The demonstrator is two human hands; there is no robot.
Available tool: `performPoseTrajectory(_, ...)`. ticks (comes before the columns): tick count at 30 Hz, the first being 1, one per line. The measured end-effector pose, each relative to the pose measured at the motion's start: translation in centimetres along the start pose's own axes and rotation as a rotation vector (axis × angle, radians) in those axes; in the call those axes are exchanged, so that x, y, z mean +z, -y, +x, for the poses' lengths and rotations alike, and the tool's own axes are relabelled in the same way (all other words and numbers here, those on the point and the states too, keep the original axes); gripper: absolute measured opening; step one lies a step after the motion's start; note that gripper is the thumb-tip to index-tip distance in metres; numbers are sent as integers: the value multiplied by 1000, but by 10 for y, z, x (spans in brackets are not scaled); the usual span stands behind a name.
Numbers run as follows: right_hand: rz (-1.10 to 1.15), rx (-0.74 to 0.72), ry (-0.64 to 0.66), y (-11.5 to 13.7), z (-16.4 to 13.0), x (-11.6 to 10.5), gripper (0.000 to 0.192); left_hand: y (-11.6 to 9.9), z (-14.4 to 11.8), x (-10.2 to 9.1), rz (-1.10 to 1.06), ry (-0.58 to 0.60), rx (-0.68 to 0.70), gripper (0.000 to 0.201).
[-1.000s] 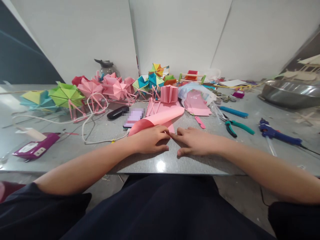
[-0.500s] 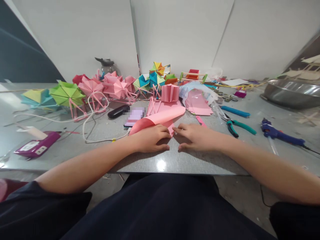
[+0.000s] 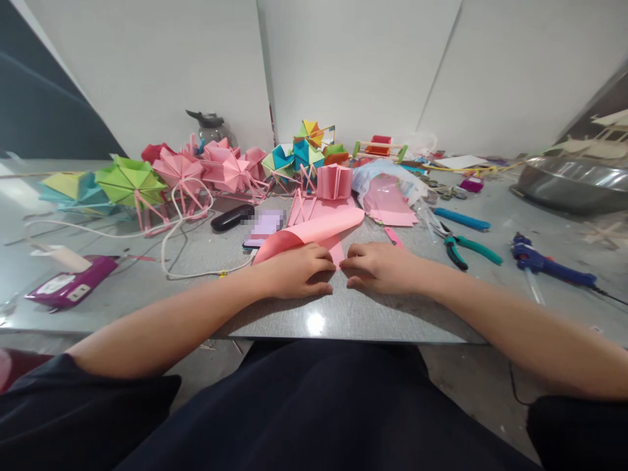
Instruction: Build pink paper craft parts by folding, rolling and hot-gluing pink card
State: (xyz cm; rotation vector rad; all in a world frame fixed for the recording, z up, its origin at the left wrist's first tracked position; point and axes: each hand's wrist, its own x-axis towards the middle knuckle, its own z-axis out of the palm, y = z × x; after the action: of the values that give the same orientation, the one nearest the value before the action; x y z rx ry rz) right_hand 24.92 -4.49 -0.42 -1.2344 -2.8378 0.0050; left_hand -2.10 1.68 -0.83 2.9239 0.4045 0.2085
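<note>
Both hands lay on the grey tabletop (image 3: 147, 288) at the near edge, fingertips almost meeting. Left hand (image 3: 294, 273) was curled, knuckles up, pressing down on the near end of a pink paper sheet (image 3: 314, 233) that curved up and away toward 12 o'clock. Right hand (image 3: 380, 268) rested just beside it at 3 o'clock, fingers bent; it seemed to nip the paper's near corner, though the contact was hard to make out.

At 11 o'clock of the left hand lay a phone (image 3: 262, 229) and a black case (image 3: 232, 218). Farther at 12 stood a pleated pink paper piece (image 3: 334, 181). At 2 o'clock of the right hand lay green-handled pliers (image 3: 468, 248), and a blue glue gun (image 3: 549, 263) at 3. Folded paper umbrellas (image 3: 147, 183) crowded 10 o'clock.
</note>
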Motion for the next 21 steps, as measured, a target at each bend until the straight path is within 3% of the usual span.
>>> performPoseTrajectory(21, 1, -50, -33, -4, 1, 6, 27, 0, -1, 1, 5, -9, 7, 32)
